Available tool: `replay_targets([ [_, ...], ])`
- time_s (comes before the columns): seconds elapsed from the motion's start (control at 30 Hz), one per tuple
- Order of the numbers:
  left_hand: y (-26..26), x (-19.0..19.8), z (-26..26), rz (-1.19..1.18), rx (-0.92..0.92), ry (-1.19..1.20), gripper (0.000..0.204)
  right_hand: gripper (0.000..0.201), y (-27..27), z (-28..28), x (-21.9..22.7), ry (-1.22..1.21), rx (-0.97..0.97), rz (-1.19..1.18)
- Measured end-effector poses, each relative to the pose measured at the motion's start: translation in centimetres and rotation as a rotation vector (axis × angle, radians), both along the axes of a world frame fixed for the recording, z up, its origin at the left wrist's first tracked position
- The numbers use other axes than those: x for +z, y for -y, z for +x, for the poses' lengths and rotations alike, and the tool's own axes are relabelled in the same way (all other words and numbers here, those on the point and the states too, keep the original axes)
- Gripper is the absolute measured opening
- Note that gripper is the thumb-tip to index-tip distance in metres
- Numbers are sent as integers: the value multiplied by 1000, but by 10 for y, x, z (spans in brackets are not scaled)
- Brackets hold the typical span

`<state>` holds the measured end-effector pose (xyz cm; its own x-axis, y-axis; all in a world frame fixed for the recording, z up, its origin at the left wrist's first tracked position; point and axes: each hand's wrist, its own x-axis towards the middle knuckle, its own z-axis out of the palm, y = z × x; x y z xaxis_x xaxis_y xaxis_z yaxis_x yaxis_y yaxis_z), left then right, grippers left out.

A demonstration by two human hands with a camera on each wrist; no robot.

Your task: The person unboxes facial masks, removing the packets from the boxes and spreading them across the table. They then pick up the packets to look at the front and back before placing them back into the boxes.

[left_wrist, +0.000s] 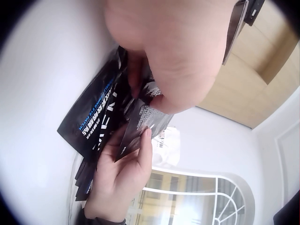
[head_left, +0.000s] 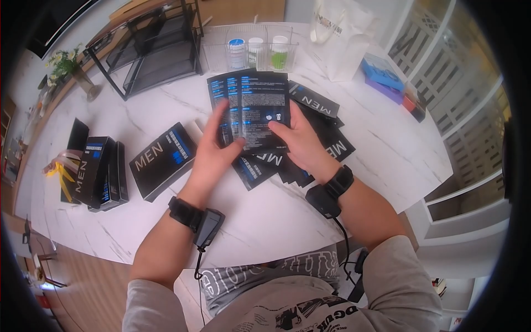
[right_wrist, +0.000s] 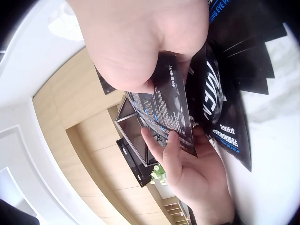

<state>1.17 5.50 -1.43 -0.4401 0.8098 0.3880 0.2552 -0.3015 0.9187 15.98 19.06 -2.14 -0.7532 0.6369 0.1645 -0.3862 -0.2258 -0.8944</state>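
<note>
Several black eye patch sachets (head_left: 260,113), backs with white and blue print facing up, are held slightly fanned between both hands above the table. My left hand (head_left: 213,146) grips their left side, thumb across the front near the lower edge. On the right side my right hand (head_left: 304,138) pinches them, thumb on the printed face. Below and to the right, more black MEN sachets (head_left: 338,145) lie spread in an overlapping pile. The right wrist view shows the held sachets (right_wrist: 164,101) tilted, with the fingers behind them partly hidden.
A black MEN box (head_left: 160,160) lies at the left, beside several upright black boxes (head_left: 94,171). Behind are a clear organizer (head_left: 215,58) with bottles, a black mesh tray rack (head_left: 160,74) and a white bag (head_left: 337,50). Blue and purple boxes (head_left: 381,77) sit at the far right.
</note>
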Motion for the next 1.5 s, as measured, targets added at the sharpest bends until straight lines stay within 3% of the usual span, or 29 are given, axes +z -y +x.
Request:
replay_targets([
  [0.1, 5, 6, 3, -122, -87, 143, 57, 64, 7, 1, 6, -11, -69, -79],
  [0.2, 7, 9, 0, -233, -126, 204, 42, 57, 7, 2, 7, -22, -35, -22],
  [0.37, 6, 1, -4, -132, -171, 384, 33, 34, 0, 6, 5, 128, 45, 24],
  [0.5, 5, -1, -10, -86, -181, 429, 42, 26, 0, 7, 8, 65, 96, -143],
  [0.73, 5, 0, -7, -72, -198, 540, 70, 30, -1, 6, 6, -43, 92, -175],
  [1.5, 2, -6, -12, -141, -218, 499, 66, 30, 2, 6, 10, 52, 102, -149],
])
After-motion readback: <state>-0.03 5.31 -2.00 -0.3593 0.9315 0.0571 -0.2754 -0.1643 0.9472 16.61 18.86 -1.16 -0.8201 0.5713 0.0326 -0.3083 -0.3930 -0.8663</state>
